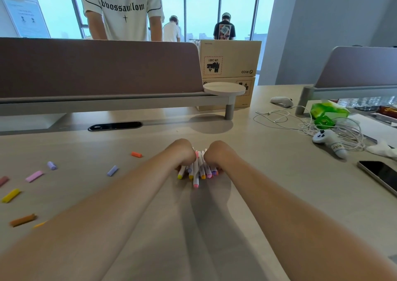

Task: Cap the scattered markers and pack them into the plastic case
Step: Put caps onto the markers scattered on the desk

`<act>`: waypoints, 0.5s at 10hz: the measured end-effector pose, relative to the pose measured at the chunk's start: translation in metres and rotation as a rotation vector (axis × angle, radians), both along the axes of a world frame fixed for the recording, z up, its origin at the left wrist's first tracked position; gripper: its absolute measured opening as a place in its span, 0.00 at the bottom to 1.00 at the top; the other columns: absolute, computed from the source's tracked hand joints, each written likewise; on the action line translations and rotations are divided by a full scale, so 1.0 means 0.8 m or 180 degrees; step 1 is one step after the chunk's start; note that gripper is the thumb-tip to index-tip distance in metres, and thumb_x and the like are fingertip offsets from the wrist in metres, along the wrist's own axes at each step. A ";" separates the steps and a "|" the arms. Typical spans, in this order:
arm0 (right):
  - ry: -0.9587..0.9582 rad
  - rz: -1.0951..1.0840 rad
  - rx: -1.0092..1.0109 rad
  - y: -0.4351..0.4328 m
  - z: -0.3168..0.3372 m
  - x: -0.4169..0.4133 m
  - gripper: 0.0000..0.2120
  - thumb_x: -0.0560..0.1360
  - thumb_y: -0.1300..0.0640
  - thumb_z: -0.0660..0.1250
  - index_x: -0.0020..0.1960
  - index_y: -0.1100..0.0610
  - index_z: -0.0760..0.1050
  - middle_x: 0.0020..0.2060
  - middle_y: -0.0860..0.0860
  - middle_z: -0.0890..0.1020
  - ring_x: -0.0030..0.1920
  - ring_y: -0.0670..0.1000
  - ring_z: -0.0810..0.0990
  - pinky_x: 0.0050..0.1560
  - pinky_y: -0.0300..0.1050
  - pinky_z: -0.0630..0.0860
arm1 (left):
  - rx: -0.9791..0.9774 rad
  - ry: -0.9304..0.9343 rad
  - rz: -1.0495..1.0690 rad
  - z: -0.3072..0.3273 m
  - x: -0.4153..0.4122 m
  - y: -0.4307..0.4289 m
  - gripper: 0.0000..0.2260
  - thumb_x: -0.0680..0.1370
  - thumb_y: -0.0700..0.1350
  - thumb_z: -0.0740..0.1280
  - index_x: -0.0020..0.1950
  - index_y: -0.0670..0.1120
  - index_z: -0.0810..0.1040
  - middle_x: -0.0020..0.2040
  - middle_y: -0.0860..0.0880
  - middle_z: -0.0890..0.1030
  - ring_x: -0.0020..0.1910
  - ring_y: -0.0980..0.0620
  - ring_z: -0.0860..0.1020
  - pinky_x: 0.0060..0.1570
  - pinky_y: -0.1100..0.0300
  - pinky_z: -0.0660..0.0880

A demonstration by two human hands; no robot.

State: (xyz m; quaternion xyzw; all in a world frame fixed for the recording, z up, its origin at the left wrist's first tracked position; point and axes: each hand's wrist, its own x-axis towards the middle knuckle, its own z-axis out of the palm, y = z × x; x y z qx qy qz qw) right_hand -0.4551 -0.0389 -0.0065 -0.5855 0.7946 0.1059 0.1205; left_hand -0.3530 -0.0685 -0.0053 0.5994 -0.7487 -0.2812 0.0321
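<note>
A bundle of white markers (198, 170) with coloured ends lies on the desk in the middle of the view. My left hand (182, 152) and my right hand (217, 154) curl round the bundle from either side, wrists bent, fingers hidden underneath. Several loose caps are scattered on the left: an orange cap (136, 154), a lilac cap (112, 170), a pink cap (34, 176), a yellow cap (10, 195) and a brown cap (22, 220). No plastic case shows in the frame.
A desk divider (96, 70) and a round shelf (224, 88) stand behind, with cardboard boxes (231, 59) beyond. On the right lie white cables (300, 123), a game controller (328, 140), a green packet (326, 113) and a phone (380, 175). A person stands behind the divider.
</note>
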 end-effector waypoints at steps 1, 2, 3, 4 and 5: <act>-0.0207 -0.0128 -0.0001 0.003 0.003 0.003 0.18 0.80 0.62 0.60 0.31 0.57 0.74 0.35 0.55 0.79 0.37 0.55 0.80 0.51 0.46 0.78 | 0.0038 0.0342 0.0033 0.003 0.006 0.001 0.10 0.79 0.40 0.66 0.57 0.35 0.78 0.48 0.41 0.81 0.47 0.42 0.81 0.52 0.49 0.81; -0.0310 -0.0309 -0.0111 0.005 0.002 0.007 0.20 0.80 0.61 0.60 0.29 0.57 0.75 0.29 0.52 0.78 0.33 0.52 0.78 0.51 0.44 0.78 | 0.0137 0.0402 0.0068 0.007 0.009 0.006 0.08 0.79 0.40 0.66 0.55 0.38 0.78 0.53 0.39 0.80 0.52 0.40 0.80 0.54 0.49 0.80; -0.0589 -0.0534 -0.0257 0.006 -0.002 0.008 0.21 0.79 0.61 0.60 0.28 0.58 0.77 0.29 0.53 0.80 0.39 0.54 0.82 0.54 0.46 0.80 | 0.0150 0.0270 0.0038 0.008 0.011 0.009 0.08 0.79 0.40 0.66 0.55 0.37 0.79 0.57 0.37 0.80 0.56 0.38 0.80 0.56 0.48 0.79; -0.0700 -0.0678 -0.0540 0.010 -0.003 0.013 0.19 0.77 0.59 0.61 0.29 0.58 0.78 0.30 0.53 0.81 0.43 0.55 0.83 0.55 0.48 0.79 | 0.0055 0.0268 -0.0060 0.007 0.019 0.009 0.06 0.79 0.42 0.66 0.47 0.39 0.79 0.47 0.40 0.81 0.49 0.41 0.81 0.54 0.51 0.80; -0.0796 -0.0797 -0.1040 0.014 -0.004 0.022 0.10 0.75 0.59 0.64 0.36 0.59 0.77 0.38 0.55 0.82 0.43 0.56 0.83 0.50 0.49 0.81 | -0.0239 0.0330 -0.0149 0.012 0.031 0.009 0.13 0.79 0.45 0.66 0.36 0.44 0.71 0.34 0.48 0.75 0.36 0.47 0.78 0.41 0.56 0.79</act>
